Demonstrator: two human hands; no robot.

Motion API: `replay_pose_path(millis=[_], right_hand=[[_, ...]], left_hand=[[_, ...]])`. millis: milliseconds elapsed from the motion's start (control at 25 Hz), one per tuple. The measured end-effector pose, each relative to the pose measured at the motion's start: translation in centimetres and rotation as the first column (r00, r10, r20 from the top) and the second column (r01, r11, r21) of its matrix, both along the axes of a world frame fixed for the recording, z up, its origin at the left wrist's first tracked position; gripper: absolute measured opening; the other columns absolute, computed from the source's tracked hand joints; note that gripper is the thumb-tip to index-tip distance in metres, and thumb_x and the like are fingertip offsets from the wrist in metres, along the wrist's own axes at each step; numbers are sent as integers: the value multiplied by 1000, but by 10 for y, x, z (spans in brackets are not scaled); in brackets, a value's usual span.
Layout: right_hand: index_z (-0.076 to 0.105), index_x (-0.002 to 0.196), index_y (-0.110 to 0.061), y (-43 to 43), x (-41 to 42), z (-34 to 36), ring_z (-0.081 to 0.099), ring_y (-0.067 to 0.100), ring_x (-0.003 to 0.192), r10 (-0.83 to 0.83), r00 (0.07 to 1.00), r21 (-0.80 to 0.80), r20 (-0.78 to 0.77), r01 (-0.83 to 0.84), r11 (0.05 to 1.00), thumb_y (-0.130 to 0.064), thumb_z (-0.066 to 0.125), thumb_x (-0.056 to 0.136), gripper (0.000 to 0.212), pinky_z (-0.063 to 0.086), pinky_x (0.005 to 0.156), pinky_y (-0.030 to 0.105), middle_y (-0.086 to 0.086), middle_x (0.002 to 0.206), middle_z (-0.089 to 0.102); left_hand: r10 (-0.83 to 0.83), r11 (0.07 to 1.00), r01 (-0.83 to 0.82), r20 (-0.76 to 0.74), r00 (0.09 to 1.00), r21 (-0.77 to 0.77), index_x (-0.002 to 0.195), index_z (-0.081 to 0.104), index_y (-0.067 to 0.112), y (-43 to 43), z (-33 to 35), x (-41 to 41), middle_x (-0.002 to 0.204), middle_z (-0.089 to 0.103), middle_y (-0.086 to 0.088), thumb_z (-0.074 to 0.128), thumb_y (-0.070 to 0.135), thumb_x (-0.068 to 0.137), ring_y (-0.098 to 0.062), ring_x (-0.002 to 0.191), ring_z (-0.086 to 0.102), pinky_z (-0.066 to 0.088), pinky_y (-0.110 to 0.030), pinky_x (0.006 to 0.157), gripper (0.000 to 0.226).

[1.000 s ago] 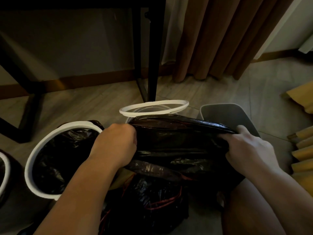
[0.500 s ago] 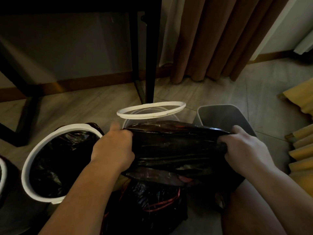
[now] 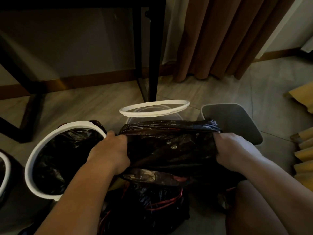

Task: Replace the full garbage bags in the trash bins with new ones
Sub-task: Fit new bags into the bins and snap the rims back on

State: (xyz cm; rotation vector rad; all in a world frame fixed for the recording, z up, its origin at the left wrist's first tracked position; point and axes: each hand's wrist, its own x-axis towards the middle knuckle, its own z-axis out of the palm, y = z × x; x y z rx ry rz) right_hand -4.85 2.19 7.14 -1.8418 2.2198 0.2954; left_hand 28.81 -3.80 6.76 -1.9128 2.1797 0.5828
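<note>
A black bag (image 3: 169, 145) of thin, glossy, crinkled plastic sits at the centre of the frame, pulled out between both hands. Its long axis runs left to right, and its top edge is bunched into a rolled hem facing the upper frame. A thin red line shows along that hem.

The left hand (image 3: 110, 153) grips the bag's left end with the fingers curled into a fist around gathered plastic. The right hand (image 3: 237, 151) grips the right end the same way, its fingertips buried in the folds.

Just above the bag, a flat white ring (image 3: 154, 108) lies tilted on a round clear bin (image 3: 135, 118) with smooth see-through walls. To the right of that is a grey bin (image 3: 233, 121), matte, with rounded corners and an open mouth. At left centre stands a round bin with a thick white rim (image 3: 33, 160), lined with a wrinkled black liner (image 3: 64, 153). Part of another white rim (image 3: 6, 168) shows at the far left edge.

Below the hands lies a full bag (image 3: 152, 209), black and lumpy, crossed by red drawstrings.

In the upper frame a black table leg (image 3: 153, 56) stands on the pale tiled floor (image 3: 101, 102), and a brown pleated curtain (image 3: 228, 36) hangs at the upper right. Yellowish cardboard (image 3: 303, 153) is stacked along the right edge.
</note>
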Motion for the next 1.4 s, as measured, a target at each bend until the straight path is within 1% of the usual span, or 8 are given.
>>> replay_pose_path(millis=[200, 360, 560, 760, 920, 1040, 1200, 1400], right_hand=[[63, 117, -31, -40, 2, -11, 66, 11, 87, -87, 948, 32, 305, 81, 996, -18, 74, 84, 37, 53, 68, 24, -9, 101, 67], [74, 122, -27, -63, 25, -29, 73, 14, 99, -239, 656, 114, 716, 228, 967, 7, 64, 86, 50, 60, 86, 30, -5, 103, 77], [71, 118, -25, -90, 59, -46, 71, 21, 105, -256, 459, 131, 851, 287, 949, 2, 62, 88, 42, 60, 95, 43, 3, 109, 76], [68, 124, -22, -112, 69, -71, 64, 22, 107, -161, 699, 29, 697, 196, 980, -11, 63, 91, 35, 56, 91, 35, 1, 114, 67], [67, 125, -22, -109, 72, -87, 59, 25, 121, -38, 812, -48, 583, 81, 996, -11, 72, 86, 41, 50, 97, 30, 6, 132, 57], [66, 127, -25, -110, 64, -85, 59, 24, 120, 4, 793, -125, 609, 90, 988, -12, 75, 83, 47, 51, 99, 31, 6, 136, 55], [67, 125, -27, -109, 57, -85, 59, 18, 112, 5, 774, -216, 633, 170, 962, -19, 74, 85, 42, 50, 92, 29, -2, 129, 55], [67, 108, -16, -132, 77, -103, 63, 26, 105, 147, 900, -38, 410, -144, 989, -19, 69, 83, 26, 54, 86, 32, 8, 121, 62]], left_hand=[[63, 997, -50, -229, 971, 60, 126, 73, 37, -12, -7, 15, 114, 70, 6, 68, 6, 81, -11, 100, 66, 52, -17, 82, 54], [111, 989, -143, -436, 893, -41, 106, 68, 41, -18, -10, 9, 85, 61, 21, 80, 14, 74, 4, 73, 57, 38, -5, 52, 44], [51, 993, -99, -515, 855, -66, 126, 49, 38, -19, -22, -12, 98, 51, 20, 76, 17, 75, -4, 87, 53, 35, -9, 64, 62], [25, 996, -60, -442, 897, -65, 148, 41, 31, -24, -36, -18, 139, 56, -3, 67, 11, 80, -28, 127, 55, 46, -30, 92, 76], [57, 998, -55, -438, 897, 17, 143, 49, 31, -38, -42, -21, 134, 60, -3, 66, 8, 81, -25, 123, 59, 47, -31, 91, 69], [51, 993, -2, -425, 904, 114, 140, 54, 31, -52, -49, -31, 128, 64, -4, 65, 8, 83, -22, 113, 61, 52, -35, 92, 62], [-69, 987, 113, -333, 940, 115, 149, 53, 21, -94, -74, -60, 150, 54, -8, 64, 10, 87, -27, 134, 52, 37, -24, 102, 64], [-214, 937, 231, -92, 973, 263, 136, 61, 10, -135, -128, -93, 141, 60, -17, 62, 20, 98, -33, 125, 60, 47, -41, 109, 39]])
